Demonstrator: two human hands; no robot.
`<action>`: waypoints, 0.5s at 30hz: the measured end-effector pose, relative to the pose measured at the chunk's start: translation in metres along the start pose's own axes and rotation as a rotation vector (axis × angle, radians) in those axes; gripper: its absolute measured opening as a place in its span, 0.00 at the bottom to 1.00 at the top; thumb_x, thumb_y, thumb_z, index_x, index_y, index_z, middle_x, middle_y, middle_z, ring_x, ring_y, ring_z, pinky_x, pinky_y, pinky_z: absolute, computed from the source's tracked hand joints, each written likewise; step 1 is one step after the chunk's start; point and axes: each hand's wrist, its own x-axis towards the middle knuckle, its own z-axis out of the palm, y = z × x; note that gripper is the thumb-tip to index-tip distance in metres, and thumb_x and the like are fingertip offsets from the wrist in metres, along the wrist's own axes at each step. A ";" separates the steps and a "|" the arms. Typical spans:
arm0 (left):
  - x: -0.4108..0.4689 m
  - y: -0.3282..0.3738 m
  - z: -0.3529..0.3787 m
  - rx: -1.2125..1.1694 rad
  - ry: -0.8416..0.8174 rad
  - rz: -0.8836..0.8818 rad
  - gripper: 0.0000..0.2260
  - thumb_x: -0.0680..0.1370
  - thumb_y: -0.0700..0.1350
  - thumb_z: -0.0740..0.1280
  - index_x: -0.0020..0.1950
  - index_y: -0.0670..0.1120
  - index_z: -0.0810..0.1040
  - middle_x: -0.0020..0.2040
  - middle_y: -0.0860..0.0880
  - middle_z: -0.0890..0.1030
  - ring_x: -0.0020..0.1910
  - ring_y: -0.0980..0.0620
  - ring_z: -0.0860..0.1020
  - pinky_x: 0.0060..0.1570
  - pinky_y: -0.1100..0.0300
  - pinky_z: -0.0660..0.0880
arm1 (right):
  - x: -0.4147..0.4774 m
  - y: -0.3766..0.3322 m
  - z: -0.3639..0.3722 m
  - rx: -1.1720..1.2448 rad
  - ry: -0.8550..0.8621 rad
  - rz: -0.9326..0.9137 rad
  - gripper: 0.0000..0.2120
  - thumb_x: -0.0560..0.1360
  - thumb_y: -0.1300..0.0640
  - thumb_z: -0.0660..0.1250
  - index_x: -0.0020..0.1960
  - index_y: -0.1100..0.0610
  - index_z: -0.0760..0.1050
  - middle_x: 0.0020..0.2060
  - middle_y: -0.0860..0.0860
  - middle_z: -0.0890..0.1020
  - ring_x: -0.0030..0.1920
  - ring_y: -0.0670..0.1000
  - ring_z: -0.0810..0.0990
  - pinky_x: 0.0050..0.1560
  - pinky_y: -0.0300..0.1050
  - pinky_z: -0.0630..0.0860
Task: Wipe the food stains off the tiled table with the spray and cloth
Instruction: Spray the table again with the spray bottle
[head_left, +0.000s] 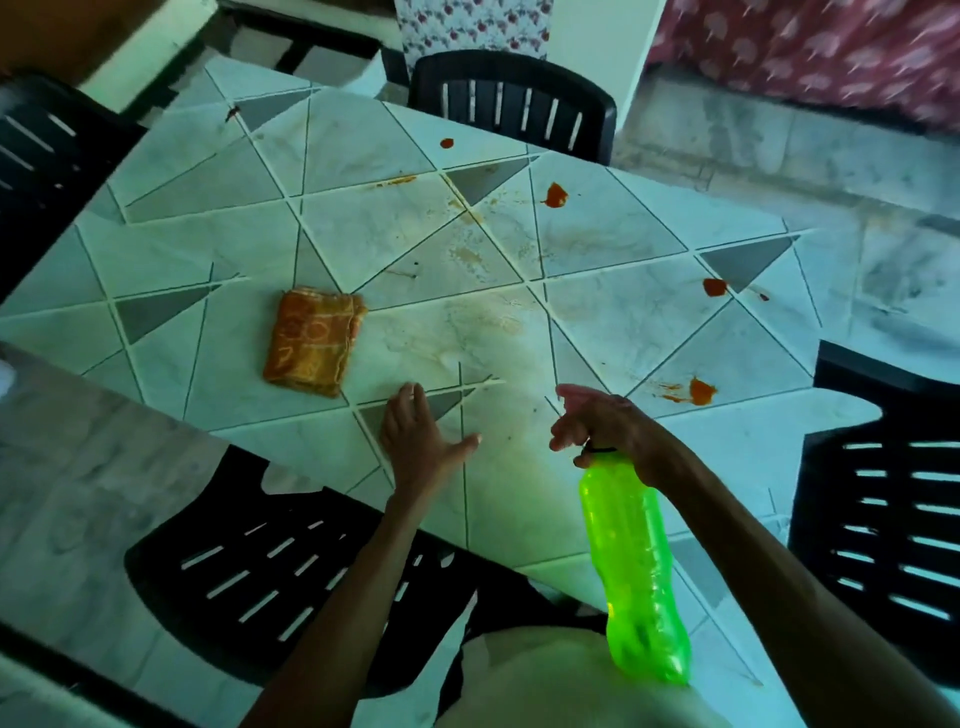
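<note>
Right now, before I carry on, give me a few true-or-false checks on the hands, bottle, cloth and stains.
1. The right hand holds the bottle by its top. True.
2. The left hand grips the cloth. False: it is open, fingers straight, apart from the cloth.
3. Red stains show on the table. True.
4. The cloth is spread over a red stain. False: it lies folded, away from them.

Bare tiled table (597, 312) between the folded cloth (311, 343) and dark chairs (511, 106)
</note>
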 end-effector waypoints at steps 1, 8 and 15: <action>-0.005 0.010 0.003 0.000 -0.012 0.024 0.52 0.63 0.68 0.73 0.77 0.40 0.60 0.77 0.41 0.60 0.76 0.39 0.57 0.71 0.44 0.56 | -0.006 0.008 -0.011 0.008 0.008 -0.007 0.14 0.83 0.58 0.58 0.67 0.55 0.75 0.45 0.63 0.82 0.41 0.53 0.85 0.36 0.46 0.81; -0.050 0.091 0.039 -0.004 -0.071 0.192 0.51 0.64 0.67 0.72 0.78 0.42 0.59 0.78 0.41 0.58 0.76 0.40 0.56 0.71 0.44 0.56 | -0.076 0.051 -0.077 0.030 0.169 -0.012 0.15 0.82 0.63 0.58 0.67 0.56 0.74 0.41 0.63 0.79 0.32 0.50 0.81 0.29 0.42 0.77; -0.099 0.148 0.076 0.070 -0.150 0.345 0.49 0.65 0.64 0.74 0.77 0.42 0.60 0.78 0.42 0.58 0.76 0.40 0.57 0.71 0.45 0.56 | -0.139 0.102 -0.129 0.068 0.282 -0.066 0.20 0.77 0.60 0.62 0.69 0.58 0.74 0.37 0.59 0.78 0.34 0.54 0.78 0.28 0.41 0.74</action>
